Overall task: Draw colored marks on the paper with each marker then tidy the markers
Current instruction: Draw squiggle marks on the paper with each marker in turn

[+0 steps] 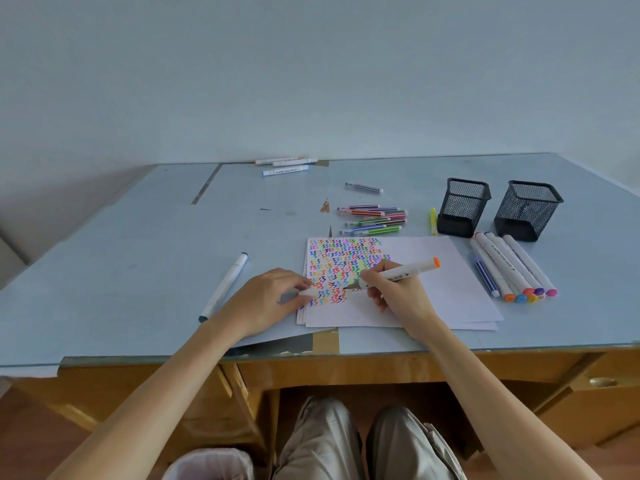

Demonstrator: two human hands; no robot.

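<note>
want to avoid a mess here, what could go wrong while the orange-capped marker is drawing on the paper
1. The right hand rests on the white paper sheet; its heel might smear fresh marks.
2. The left hand pinches the small white marker cap; it could drop.
3. The loose teal-tipped white marker may roll away.

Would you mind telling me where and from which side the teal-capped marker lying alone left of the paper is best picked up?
Grip the teal-capped marker at mid-barrel, from above, fingers pinching across its width. It lies flat on the table, slanting from near-left to far-right, with bare surface on both sides. The left hand is nearest, though it now holds a cap.
</note>
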